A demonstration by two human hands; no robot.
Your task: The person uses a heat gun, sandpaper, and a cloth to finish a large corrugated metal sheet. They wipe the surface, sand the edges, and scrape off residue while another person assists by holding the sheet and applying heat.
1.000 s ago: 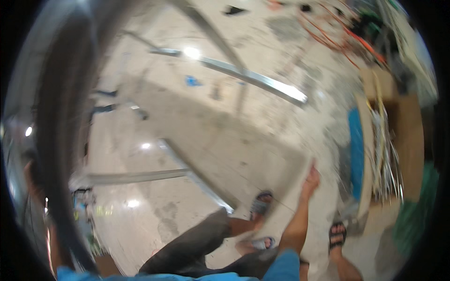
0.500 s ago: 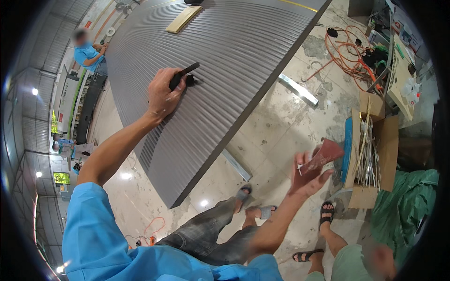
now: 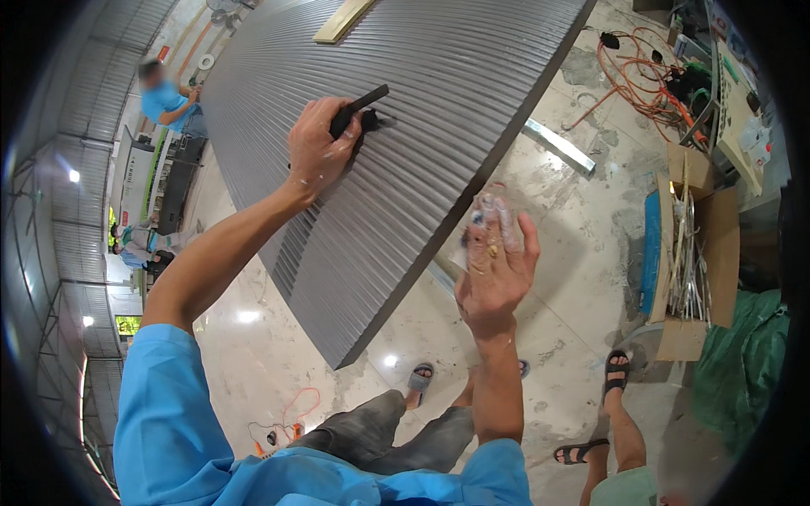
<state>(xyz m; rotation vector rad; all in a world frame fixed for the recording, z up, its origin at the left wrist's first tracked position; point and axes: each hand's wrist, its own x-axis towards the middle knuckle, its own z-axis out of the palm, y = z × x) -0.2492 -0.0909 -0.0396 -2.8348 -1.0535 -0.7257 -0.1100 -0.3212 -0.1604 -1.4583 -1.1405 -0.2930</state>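
A large grey ribbed panel (image 3: 405,185) slants across the view in front of me. My left hand (image 3: 322,152) is closed round a black tool (image 3: 363,108) with a flat bar-like end, low over the ribs; a dark lump beside it touches or hovers over the panel. Its exact kind does not show. At the panel's right long edge is my right hand (image 3: 494,261), back upward, its fingers dusted white and lying close together, thumb apart. The dark red sandpaper seen in it earlier is hidden behind the fingers now.
A wooden strip (image 3: 342,21) lies on the panel's far part. Metal bars (image 3: 558,148) show beneath it. To the right are a cardboard box (image 3: 717,253) of thin strips, a coiled orange hose (image 3: 629,84) and a green sack (image 3: 742,354). One person's sandalled feet (image 3: 617,371) stand close by.
My right hand has swung left and up from beside the panel to its edge, turning its back upward. The left hand with the black tool appears slightly farther right as the view shifts.
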